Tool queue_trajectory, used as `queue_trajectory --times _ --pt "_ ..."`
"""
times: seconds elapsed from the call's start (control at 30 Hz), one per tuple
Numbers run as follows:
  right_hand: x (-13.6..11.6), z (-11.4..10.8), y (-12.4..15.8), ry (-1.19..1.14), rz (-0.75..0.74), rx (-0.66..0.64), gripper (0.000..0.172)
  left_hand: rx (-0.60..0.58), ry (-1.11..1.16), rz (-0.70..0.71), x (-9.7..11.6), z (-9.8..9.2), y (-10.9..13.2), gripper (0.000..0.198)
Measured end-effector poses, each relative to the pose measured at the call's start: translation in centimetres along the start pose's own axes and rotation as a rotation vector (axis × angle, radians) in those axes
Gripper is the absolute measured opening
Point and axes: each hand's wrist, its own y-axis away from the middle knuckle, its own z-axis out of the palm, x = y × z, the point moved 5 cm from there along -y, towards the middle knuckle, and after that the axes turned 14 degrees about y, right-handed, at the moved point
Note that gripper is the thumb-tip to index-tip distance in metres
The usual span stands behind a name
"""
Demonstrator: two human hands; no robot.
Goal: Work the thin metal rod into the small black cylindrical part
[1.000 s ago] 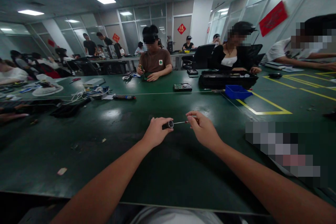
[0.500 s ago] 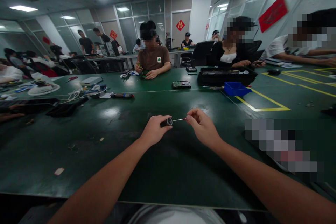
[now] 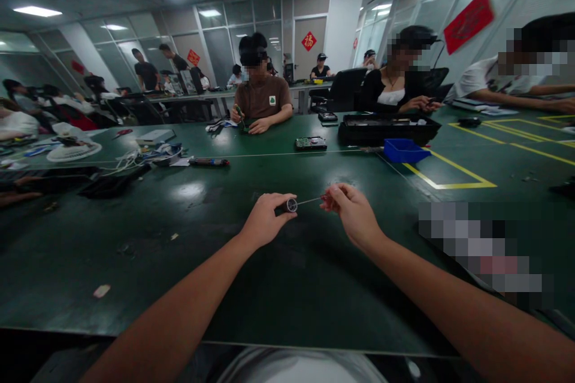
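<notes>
My left hand (image 3: 263, 220) clamps a dark cylinder (image 3: 291, 206) between its fingers; my right hand (image 3: 357, 212) pinches a thin screwdriver (image 3: 309, 201), its shaft leftward of the fingers.

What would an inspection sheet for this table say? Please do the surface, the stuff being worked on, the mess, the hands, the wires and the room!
Surface: green table, shiny, with yellow lines on the right.
Job's things: dark cylinder with a round end; thin-shafted tool pointing at that end; contact is too small to tell.
Clutter: pale scrap on the left; blue bin farther off, to the right.
Hands: left hand grips the cylinder; right hand holds the tool.
Cables: white cables, tangled, on the left.
Surroundings: person in a brown shirt across the table; red door decoration behind.
</notes>
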Motion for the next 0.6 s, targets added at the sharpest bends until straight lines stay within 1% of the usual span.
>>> queue_trajectory --times 0.07,0.17,0.43,0.6 --pt "-0.5 0.0 0.2 0.113 -0.096 0.011 0.028 -0.001 0.0 0.004 0.0 0.0 0.1 0.04" --pt "-1.2 0.1 0.5 0.229 -0.163 0.013 0.027 -0.003 -0.004 0.007 0.0 0.0 0.1 0.04" --pt "-2.4 -0.2 1.0 0.333 -0.197 0.055 0.025 0.011 -0.026 -0.034 0.3 -0.2 0.0 0.038" --pt "-2.2 0.1 1.2 0.435 -0.223 0.026 0.025 0.007 -0.043 -0.017 0.5 -0.1 -0.1 0.038"
